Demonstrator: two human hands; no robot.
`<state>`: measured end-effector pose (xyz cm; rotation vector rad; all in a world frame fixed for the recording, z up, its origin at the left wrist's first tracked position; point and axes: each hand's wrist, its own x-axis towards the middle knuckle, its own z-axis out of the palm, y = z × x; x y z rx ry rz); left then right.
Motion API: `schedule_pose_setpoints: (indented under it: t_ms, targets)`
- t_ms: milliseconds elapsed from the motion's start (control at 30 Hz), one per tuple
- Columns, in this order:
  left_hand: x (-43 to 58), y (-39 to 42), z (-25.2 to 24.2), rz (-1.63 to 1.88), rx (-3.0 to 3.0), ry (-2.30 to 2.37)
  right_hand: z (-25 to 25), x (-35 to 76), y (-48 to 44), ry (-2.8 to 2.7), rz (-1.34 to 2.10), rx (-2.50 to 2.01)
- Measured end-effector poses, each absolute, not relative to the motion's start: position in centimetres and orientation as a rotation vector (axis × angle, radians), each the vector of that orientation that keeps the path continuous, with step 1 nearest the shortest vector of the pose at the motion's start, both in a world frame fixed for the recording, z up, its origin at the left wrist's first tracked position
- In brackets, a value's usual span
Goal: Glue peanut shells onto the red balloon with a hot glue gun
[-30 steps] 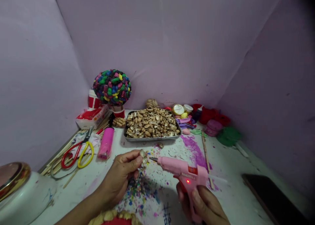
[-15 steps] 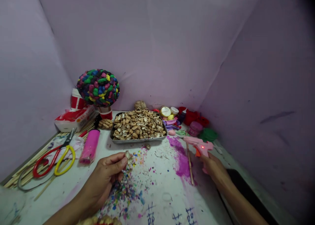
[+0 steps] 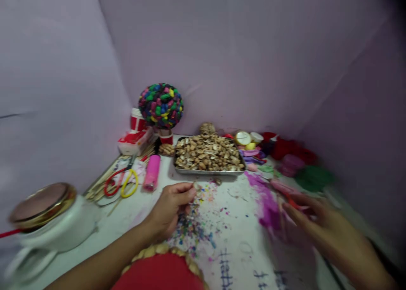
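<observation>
My left hand (image 3: 171, 211) pinches a small piece of peanut shell (image 3: 196, 186) between thumb and fingers, above the colored specks on the table. On the right, my right hand (image 3: 326, 226) is blurred by motion, its fingers around a pink glue gun (image 3: 281, 186) with an orange trigger. The gun's handle is mostly hidden by the hand. Close to me at the bottom edge, a red rounded piece (image 3: 158, 273) shows a rim of peanut shells. A metal tray (image 3: 209, 172) heaped with peanut shells (image 3: 207, 154) stands beyond my hands.
A multicolored shell-covered ball (image 3: 161, 106) stands on a red cup at the back. Scissors (image 3: 128, 184), a pink roll (image 3: 152, 173) and a tissue pack (image 3: 135, 142) lie left. A white handled vessel (image 3: 63, 233) stands near left. Paint tubs (image 3: 242, 138) and a green item (image 3: 314, 178) sit right.
The view has swung left and pulled back, bringing the white vessel and more of the red piece into sight. My right hand and the glue gun have moved and turned; my left keeps its shell.
</observation>
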<state>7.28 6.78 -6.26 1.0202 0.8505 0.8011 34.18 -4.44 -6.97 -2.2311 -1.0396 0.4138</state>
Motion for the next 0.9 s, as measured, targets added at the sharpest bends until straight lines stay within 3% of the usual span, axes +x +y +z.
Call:
schedule_pose_setpoints:
  t_ms: [33,200,333,733,900]
  targets:
    - [7.3,6.8,-6.2,0.794,1.015,0.834,-7.0,32.4,-4.5,-1.033,0.537,-2.181]
    - [6.9,6.6,-5.8,0.827,0.99,0.851,-8.4,22.3,-4.4,-0.78,1.79,-1.275]
    - [6.6,6.4,-5.0,0.852,0.986,0.822,-8.5,18.0,-3.3,-0.581,2.145,-0.817]
    - [6.4,6.3,-4.1,0.871,0.979,0.812,-9.6,16.2,-3.2,-0.747,2.201,-0.714]
    - [5.0,7.9,-2.2,1.012,0.952,0.842,-6.6,18.2,-3.0,-0.679,1.926,-0.751]
